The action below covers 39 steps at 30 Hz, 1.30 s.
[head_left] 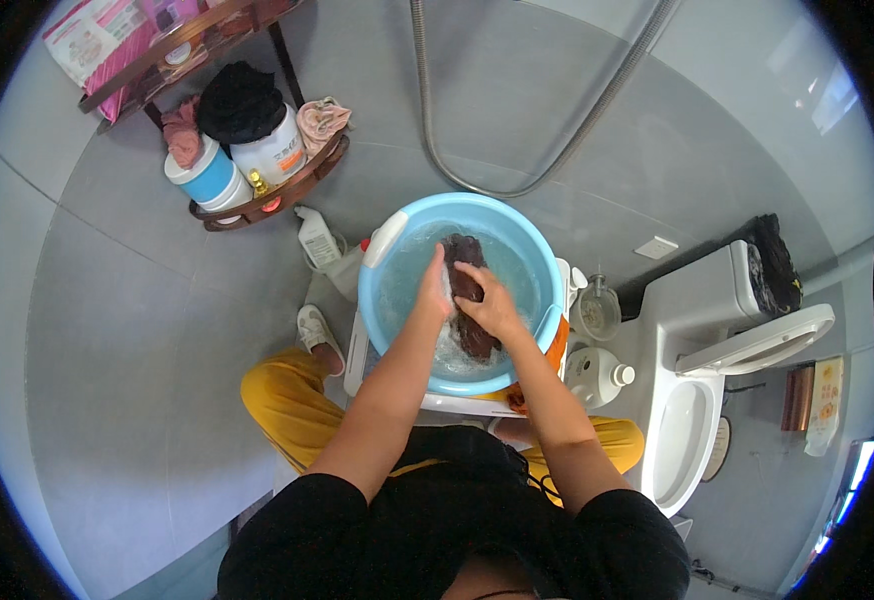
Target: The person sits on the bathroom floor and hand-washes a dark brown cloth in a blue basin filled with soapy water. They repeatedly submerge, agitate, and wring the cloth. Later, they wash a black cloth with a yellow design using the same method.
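Note:
A light-blue plastic basin [547,262] of water stands in front of me. In it is a wet, dark brown cloth [478,335], bunched lengthwise, with whitish suds beside it. My left hand [435,287] presses along the cloth's left side, fingers pointing away from me. From the right, my right hand [494,303] curls its fingers over the cloth's middle. The cloth is held between the two hands, just at the water. Some fingertips are hidden behind it.
An orange cloth [557,345] hangs beside the basin's right side. White jugs [597,377] stand right, near a toilet [685,440] with a raised lid. Left are a white bottle [317,237] and a corner shelf [272,200] with tubs. A metal shower hose [432,130] loops behind.

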{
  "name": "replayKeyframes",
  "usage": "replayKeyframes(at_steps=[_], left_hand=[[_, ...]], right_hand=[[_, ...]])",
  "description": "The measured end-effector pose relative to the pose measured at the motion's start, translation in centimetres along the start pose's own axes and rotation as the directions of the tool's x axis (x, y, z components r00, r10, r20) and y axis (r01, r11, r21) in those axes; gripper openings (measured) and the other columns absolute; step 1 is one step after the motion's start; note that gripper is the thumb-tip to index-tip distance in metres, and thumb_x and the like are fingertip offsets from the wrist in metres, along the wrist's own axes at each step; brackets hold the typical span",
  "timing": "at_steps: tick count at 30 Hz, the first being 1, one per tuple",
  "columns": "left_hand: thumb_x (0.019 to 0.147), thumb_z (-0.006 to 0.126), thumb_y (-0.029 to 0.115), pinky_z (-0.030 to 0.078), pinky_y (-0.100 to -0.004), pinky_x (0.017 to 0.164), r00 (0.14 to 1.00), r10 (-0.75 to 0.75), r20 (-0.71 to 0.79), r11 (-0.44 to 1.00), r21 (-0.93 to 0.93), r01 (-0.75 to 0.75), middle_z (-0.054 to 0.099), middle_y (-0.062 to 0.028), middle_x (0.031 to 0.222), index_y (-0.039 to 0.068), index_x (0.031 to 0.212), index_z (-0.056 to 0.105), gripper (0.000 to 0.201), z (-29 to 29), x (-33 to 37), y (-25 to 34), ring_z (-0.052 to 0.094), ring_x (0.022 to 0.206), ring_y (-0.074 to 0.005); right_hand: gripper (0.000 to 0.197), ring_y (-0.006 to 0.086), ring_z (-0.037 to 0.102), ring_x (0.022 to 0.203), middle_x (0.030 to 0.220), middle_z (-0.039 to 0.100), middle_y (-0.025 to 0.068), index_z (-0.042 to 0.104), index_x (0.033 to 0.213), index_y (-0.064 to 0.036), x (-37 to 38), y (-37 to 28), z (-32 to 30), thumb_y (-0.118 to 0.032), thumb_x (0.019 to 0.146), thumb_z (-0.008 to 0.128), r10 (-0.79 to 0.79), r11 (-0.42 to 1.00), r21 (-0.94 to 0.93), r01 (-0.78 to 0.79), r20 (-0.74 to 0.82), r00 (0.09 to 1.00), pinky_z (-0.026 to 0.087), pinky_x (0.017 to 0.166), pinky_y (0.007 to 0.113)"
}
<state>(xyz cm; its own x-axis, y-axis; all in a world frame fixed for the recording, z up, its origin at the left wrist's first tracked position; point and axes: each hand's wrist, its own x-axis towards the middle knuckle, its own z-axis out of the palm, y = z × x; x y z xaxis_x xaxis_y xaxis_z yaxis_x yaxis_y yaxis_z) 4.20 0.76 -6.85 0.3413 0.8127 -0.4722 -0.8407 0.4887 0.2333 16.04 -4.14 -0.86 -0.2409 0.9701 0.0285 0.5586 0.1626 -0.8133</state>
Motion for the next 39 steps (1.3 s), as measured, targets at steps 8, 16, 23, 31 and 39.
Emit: replayKeyframes(at_steps=[8, 16, 23, 31, 39], left_hand=[[0.086, 0.054, 0.040, 0.049, -0.0416, 0.076, 0.996, -0.049, 0.070, 0.998, 0.033, 0.047, 0.060, -0.0110, 0.097, 0.007, 0.103, 0.057, 0.037, -2.3, 2.8, -0.3, 0.058, 0.084, -0.0265], [0.085, 0.055, 0.025, 0.046, -0.0359, 0.077, 0.961, 0.237, -0.141, 0.929, 0.321, -0.182, 0.060, -0.0090, 0.093, 0.003, 0.094, 0.056, 0.023, 0.4, 0.1, -1.1, 0.056, 0.085, -0.0227], [0.077, 0.067, 0.032, 0.046, -0.0374, 0.080, 0.924, 0.292, -0.247, 0.789, 0.609, -0.086, 0.053, -0.0170, 0.112, -0.005, 0.118, 0.047, 0.059, -0.3, -0.7, 1.3, 0.055, 0.098, -0.0273], [0.070, 0.075, 0.027, 0.022, -0.0515, 0.103, 0.859, 0.509, -0.055, 0.174, 0.984, -0.040, 0.019, -0.0208, 0.141, 0.021, 0.142, 0.011, 0.097, -0.7, -2.4, 1.7, 0.019, 0.131, -0.0388], [0.071, 0.068, 0.013, 0.037, -0.0438, 0.096, 0.882, 0.448, 0.144, -0.493, 0.863, 0.110, 0.030, -0.0231, 0.132, 0.008, 0.133, 0.033, 0.071, -2.4, -0.8, 1.1, 0.038, 0.119, -0.0387]], right_hand=[[0.036, 0.0361, 0.060, 0.090, 0.100, 0.061, 0.0197, 0.054, 0.108, -0.0082, -0.5, -1.3, 1.8, -0.024, 0.078, 0.064, -0.005, 0.999, 0.043, 0.011, -0.133, 0.991, 0.047, 0.077, 0.041], [0.033, 0.0437, 0.057, 0.085, 0.088, 0.061, 0.0260, 0.054, 0.103, -0.0031, 1.8, -0.2, 2.6, -0.030, 0.083, 0.053, 0.270, 0.925, -0.186, -0.330, -0.287, 0.919, 0.045, 0.072, 0.047], [0.033, 0.0419, 0.055, 0.096, 0.100, 0.060, 0.0245, 0.054, 0.108, -0.0039, 2.8, 6.3, 1.5, -0.029, 0.086, 0.052, 0.381, 0.910, 0.037, -0.412, -0.464, 0.800, 0.044, 0.081, 0.045], [0.040, 0.0357, 0.051, 0.107, 0.115, 0.052, 0.0190, 0.055, 0.113, -0.0107, 2.1, 5.6, 0.6, -0.036, 0.082, 0.058, 0.402, 0.813, -0.245, -0.528, -0.418, 0.814, 0.043, 0.087, 0.042], [0.042, 0.0348, 0.052, 0.104, 0.120, 0.049, 0.0170, 0.052, 0.119, -0.0080, 2.4, 7.8, 2.2, -0.013, 0.077, 0.058, 0.249, 0.740, -0.541, -0.399, -0.331, 0.910, 0.044, 0.087, 0.044]])
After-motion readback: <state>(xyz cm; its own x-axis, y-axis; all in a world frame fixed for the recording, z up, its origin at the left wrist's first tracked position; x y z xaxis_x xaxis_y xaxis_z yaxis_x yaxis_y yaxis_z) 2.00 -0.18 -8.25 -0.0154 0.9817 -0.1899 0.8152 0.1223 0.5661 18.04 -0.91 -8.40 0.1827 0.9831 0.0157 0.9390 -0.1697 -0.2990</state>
